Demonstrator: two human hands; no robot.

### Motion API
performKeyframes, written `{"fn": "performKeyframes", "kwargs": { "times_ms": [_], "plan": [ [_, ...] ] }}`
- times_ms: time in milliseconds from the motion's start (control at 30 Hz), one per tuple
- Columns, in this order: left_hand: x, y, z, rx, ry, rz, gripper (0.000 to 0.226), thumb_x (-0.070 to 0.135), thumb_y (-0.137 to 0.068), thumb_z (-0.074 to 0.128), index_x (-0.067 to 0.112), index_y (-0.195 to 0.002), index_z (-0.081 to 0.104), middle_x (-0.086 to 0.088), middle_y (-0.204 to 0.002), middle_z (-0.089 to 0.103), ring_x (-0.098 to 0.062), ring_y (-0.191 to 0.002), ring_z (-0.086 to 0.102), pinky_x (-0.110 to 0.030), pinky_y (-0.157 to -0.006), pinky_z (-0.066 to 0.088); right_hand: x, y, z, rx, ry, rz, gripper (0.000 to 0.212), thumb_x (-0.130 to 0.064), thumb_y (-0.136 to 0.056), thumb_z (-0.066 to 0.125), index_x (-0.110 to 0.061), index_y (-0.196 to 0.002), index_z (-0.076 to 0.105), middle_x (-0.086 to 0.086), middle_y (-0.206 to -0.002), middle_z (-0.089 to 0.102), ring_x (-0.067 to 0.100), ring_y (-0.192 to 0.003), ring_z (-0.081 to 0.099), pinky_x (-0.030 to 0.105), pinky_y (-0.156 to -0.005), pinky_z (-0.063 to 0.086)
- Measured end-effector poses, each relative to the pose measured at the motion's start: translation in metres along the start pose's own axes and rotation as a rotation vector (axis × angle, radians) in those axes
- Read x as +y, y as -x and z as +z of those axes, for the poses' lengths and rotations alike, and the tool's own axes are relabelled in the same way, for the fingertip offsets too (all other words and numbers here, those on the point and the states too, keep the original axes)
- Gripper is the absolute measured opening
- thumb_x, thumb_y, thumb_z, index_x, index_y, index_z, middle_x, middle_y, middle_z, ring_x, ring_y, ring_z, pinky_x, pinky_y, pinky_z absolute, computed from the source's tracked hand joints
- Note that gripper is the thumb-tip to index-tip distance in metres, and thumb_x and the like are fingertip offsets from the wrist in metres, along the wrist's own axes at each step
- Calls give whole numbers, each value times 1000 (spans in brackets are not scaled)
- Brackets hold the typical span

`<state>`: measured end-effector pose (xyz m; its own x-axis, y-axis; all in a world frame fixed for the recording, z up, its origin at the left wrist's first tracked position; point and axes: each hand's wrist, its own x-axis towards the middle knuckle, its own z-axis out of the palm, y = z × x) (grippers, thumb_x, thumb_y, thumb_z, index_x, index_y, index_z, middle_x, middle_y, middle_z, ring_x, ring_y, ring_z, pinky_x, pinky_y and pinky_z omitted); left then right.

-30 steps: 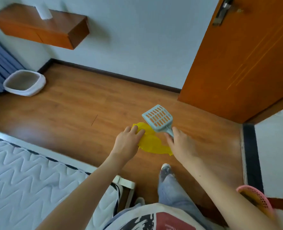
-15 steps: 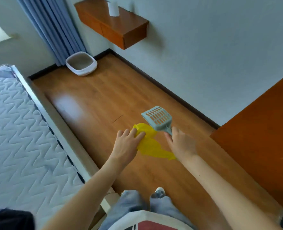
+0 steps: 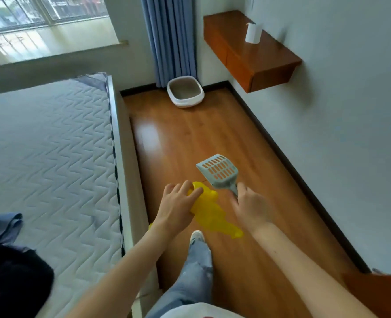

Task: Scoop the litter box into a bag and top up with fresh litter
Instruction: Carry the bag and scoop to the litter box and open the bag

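Head view: right hand (image 3: pixel 250 208) clenched round the handle of a grey-blue slotted scoop (image 3: pixel 218 172), handle hidden in the grip. Left hand (image 3: pixel 178 206) grasps a crumpled yellow bag (image 3: pixel 213 214), whose mouth cannot be made out. Litter box (image 3: pixel 185 91) sits on the floor at upper centre, against the blue curtain (image 3: pixel 170 37). A bare wooden floor strip (image 3: pixel 190 138) runs between the mattress (image 3: pixel 47 157) edge at left and the wall at right.

Litter box (image 3: pixel 185 91) far ahead on floor (image 3: pixel 213 138), bed (image 3: pixel 47 145) left.
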<state>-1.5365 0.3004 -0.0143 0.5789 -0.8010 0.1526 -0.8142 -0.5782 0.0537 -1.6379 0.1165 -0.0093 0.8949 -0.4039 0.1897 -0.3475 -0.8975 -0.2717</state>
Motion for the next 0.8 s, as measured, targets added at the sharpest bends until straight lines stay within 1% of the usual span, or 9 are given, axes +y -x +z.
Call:
{"fn": "performKeyframes", "kwargs": {
  "times_ms": [67,167,267,400,533,600,633,733,800],
  "plan": [
    [-22,-32,6,17,-11,-36,68,26,-52,87,28,-111,54,-7,-104,59,-26,-79,62,-42,-77,49,3,-42,9,-24,-14,-17,38,-40,-88,48,-6,-75,56,14,-61,63,35,-48,61,32,-40,42],
    [-58,-86,8,42,-15,-65,70,26,-51,88,27,-112,53,-7,-102,61,-27,-79,63,-43,-76,50,3,-109,13,-36,-21,-40,28,-31,-93,57,-4,-84,58,16,-73,66,37,-62,65,36,-50,47],
    [-92,-140,0,70,3,-94,73,23,-48,89,27,-111,52,-7,-100,61,-28,-78,63,-42,-74,50,1,-174,12,-39,-33,-28,29,-33,-96,52,-5,-92,57,15,-81,67,34,-70,67,37,-56,50],
    [-131,-208,-4,85,-13,-105,75,23,-48,89,27,-111,51,-8,-102,62,-29,-81,64,-43,-75,50,3,-249,18,-28,-70,-30,29,-34,-96,52,-7,-90,57,12,-77,67,30,-64,66,35,-51,48],
    [-153,-268,6,59,-12,-130,73,22,-49,88,27,-111,50,-8,-102,62,-29,-81,64,-43,-74,50,19,-312,29,-41,-83,-25,29,-35,-96,51,-8,-88,57,9,-74,66,25,-59,64,29,-47,41],
    [-161,-301,17,35,-1,-154,71,22,-49,88,26,-111,52,-8,-102,62,-29,-82,64,-44,-73,50,30,-345,38,-65,-98,-23,29,-36,-97,49,-9,-90,57,6,-75,65,21,-59,62,27,-47,44],
    [-165,-317,23,21,0,-166,70,23,-49,89,25,-111,55,-8,-103,62,-29,-82,64,-44,-73,51,37,-363,42,-82,-104,-23,29,-37,-97,48,-10,-91,57,4,-76,65,18,-59,62,24,-47,45],
    [-175,-374,40,-7,-16,-200,72,23,-46,90,24,-110,58,-8,-103,63,-29,-82,65,-44,-73,52,60,-425,58,-100,-121,-50,28,-37,-97,48,-10,-93,58,2,-78,65,14,-61,61,14,-46,37],
    [-183,-414,47,-6,-11,-236,73,23,-44,91,23,-110,60,-9,-103,64,-30,-83,65,-44,-74,52,76,-472,65,-110,-138,-79,28,-37,-97,49,-11,-94,58,2,-78,66,14,-61,62,17,-47,43]
  ]
}}
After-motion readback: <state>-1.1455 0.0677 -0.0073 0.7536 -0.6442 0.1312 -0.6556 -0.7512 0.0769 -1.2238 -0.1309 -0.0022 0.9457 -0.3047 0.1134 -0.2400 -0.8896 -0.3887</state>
